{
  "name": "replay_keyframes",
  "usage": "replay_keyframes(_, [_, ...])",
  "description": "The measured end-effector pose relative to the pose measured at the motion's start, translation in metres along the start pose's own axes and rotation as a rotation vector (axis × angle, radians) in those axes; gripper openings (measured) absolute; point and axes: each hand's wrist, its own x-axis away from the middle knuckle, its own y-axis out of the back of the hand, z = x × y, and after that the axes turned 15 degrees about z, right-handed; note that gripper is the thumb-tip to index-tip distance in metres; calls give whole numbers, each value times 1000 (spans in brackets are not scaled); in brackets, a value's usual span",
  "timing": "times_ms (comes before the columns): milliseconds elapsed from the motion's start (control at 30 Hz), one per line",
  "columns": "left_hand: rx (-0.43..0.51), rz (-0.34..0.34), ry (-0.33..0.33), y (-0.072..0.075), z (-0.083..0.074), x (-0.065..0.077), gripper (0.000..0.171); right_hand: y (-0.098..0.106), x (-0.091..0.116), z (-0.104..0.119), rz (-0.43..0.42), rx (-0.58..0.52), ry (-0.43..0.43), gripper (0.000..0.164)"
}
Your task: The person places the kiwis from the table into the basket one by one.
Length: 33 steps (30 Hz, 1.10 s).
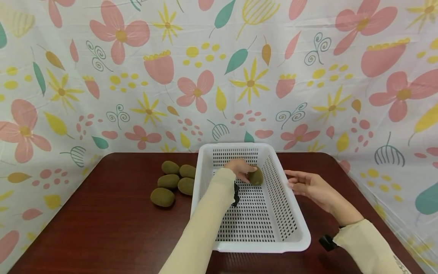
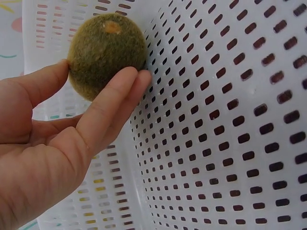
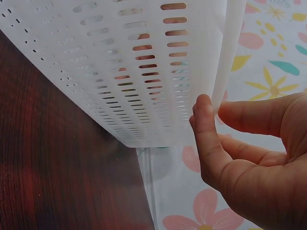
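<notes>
A brown fuzzy kiwi (image 2: 106, 52) is held between the thumb and fingers of my left hand (image 1: 239, 169), inside the white plastic basket (image 1: 295, 232). In the left wrist view, the fingertips lie along the kiwi's side, close to the perforated basket wall (image 2: 230, 120). The head view shows the kiwi (image 1: 256, 177) near the basket's far right corner. Thumb and fingertips of my right hand (image 1: 313, 188) pinch the basket's right rim from outside. In the right wrist view, the rim (image 3: 230, 52) runs down between the thumb and index finger of that hand (image 3: 254, 158).
Several more kiwis (image 1: 162, 197) lie grouped on the dark red wooden table (image 1: 102, 224), left of the basket. A flower-patterned cloth (image 1: 219, 76) hangs behind the table and along its sides. The basket stands near the table's middle.
</notes>
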Motion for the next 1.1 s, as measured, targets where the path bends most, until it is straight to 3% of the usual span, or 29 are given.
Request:
replay_keyframes(200, [-8, 21, 13, 1, -1, 0, 44, -1, 0, 0, -2, -7, 7, 59])
replay_keyframes(333, [-70, -12, 32, 4, -2, 4, 48, -2, 1, 0, -7, -9, 6, 59])
replay_keyframes(533, [-129, -36, 33, 8, -10, 20, 45, -3, 2, 0, -18, -12, -1, 59])
replay_keyframes(833, [-301, -76, 20, 20, -32, 43, 48, -4, 4, 2, -25, -3, -12, 60])
replay_keyframes(1100, [-386, -25, 31, 38, -52, 62, 57, -4, 3, 2, -16, -2, 0, 59])
